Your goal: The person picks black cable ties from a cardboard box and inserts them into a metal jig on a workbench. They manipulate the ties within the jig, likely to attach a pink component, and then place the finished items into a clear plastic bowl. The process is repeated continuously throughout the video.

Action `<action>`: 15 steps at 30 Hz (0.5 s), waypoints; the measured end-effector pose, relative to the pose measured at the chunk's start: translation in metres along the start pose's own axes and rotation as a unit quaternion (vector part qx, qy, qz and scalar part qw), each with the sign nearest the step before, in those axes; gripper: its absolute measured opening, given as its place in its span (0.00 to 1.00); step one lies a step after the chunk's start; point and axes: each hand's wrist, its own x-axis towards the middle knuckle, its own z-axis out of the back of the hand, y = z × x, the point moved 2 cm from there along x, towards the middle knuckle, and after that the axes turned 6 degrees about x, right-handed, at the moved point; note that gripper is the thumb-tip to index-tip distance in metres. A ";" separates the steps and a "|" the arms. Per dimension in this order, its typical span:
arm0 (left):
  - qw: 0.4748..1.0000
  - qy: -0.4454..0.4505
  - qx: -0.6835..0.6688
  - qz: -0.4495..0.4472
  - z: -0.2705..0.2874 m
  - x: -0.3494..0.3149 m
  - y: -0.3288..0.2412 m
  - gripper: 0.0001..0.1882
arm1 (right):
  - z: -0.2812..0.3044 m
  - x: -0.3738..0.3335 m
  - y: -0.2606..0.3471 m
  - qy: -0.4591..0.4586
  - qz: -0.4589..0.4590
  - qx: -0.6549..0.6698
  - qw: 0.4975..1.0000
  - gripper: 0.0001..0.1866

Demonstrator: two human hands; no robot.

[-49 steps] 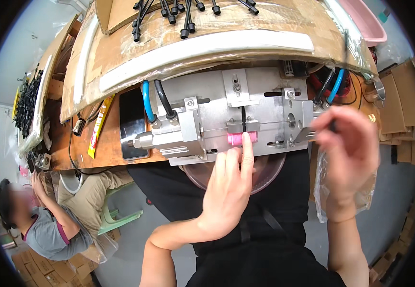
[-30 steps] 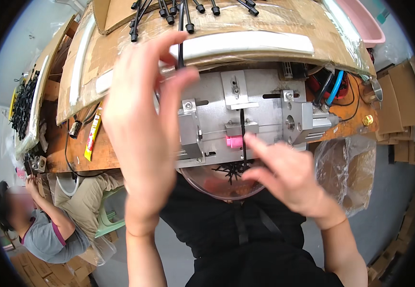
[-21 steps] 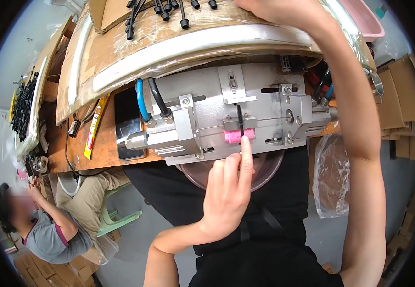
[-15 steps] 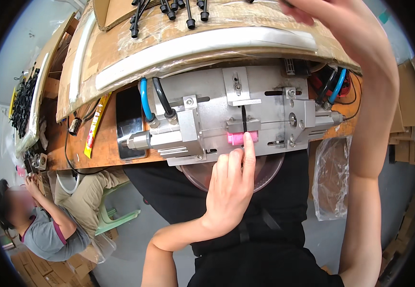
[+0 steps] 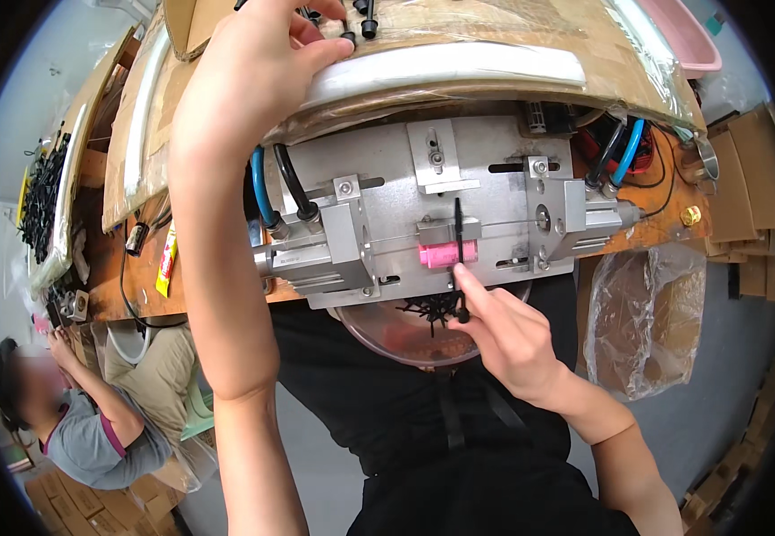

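My right hand [image 5: 513, 344] pinches a slim black plastic rod [image 5: 458, 234] near its capped lower end. The rod stands across the front of a pink block [image 5: 441, 255] on a grey metal fixture [image 5: 396, 156]. My left hand [image 5: 253, 67] reaches over the cardboard, thumb and fingers closed around one of several capped black rods [image 5: 369, 25]; part of this grip is cut off by the upper edge. Below the fixture, a clear bowl [image 5: 379, 344] contains more black rods [image 5: 428, 311].
Two metal cylinders [image 5: 325, 255] with blue and black hoses flank the fixture. Cardboard edged with white foam [image 5: 459, 67] lies behind it. A clear plastic bag [image 5: 642, 322] hangs at the right. Another person [image 5: 92, 420] works at the far left, beside a heap of black rods [image 5: 46, 192].
My left hand has left the pink block for the rods on the cardboard. My right hand has come down from the upper right, and now holds a rod at the block.
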 end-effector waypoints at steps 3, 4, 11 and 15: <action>0.998 0.024 0.029 -0.052 -0.015 0.012 0.018 0.10 | -0.006 0.005 -0.011 0.005 0.007 -0.011 1.000 0.35; 0.997 0.018 0.042 -0.061 -0.015 0.012 0.015 0.09 | -0.005 0.006 -0.011 0.007 0.002 -0.013 1.000 0.35; 0.996 -0.060 -0.042 -0.058 -0.017 0.003 0.006 0.08 | 0.045 0.067 0.011 0.054 0.076 -0.110 0.989 0.26; 0.996 0.053 -0.032 -0.059 0.005 0.005 -0.025 0.11 | 0.096 0.175 -0.037 -0.147 0.178 -0.318 0.919 0.08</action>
